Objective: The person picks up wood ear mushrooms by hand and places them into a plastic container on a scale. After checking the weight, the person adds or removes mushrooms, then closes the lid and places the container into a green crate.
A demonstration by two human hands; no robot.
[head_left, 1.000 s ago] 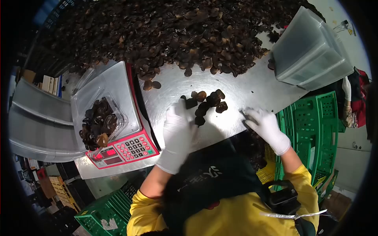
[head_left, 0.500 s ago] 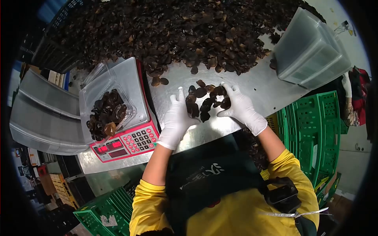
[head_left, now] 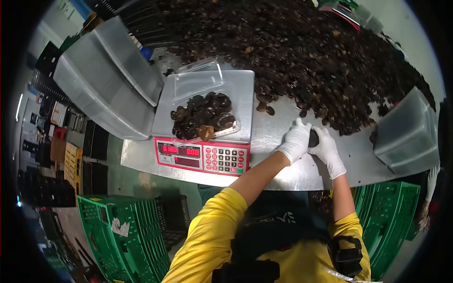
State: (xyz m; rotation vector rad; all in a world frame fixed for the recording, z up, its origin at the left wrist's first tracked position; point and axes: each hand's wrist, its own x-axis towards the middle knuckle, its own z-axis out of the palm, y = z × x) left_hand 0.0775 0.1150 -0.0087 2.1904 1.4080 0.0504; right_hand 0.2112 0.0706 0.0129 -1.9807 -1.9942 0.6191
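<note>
On the metal table, my white-gloved left hand (head_left: 296, 141) and my white-gloved right hand (head_left: 327, 151) are pressed close together. Dark brown wood ear mushrooms (head_left: 313, 138) show in the small gap between them, with fingers curled around both sides; most of this handful is hidden. To the left, a clear plastic clamshell box (head_left: 197, 81) rests on a red-framed scale (head_left: 222, 160), its lid tilted back. More wood ear mushrooms (head_left: 200, 115) fill the box. The red display seems to read 0.120 and 0.00.
A large heap of wood ear mushrooms (head_left: 302, 52) covers the back of the table (head_left: 273, 127). Stacked clear containers stand at left (head_left: 104, 80) and right (head_left: 406, 137). Green crates (head_left: 122, 236) sit below the table. Another person's gloved arm (head_left: 432, 184) shows at far right.
My hands have drawn together, gathering the spread mushrooms into one bunch between them. The view has turned left, so the scale and box now appear nearer the middle.
</note>
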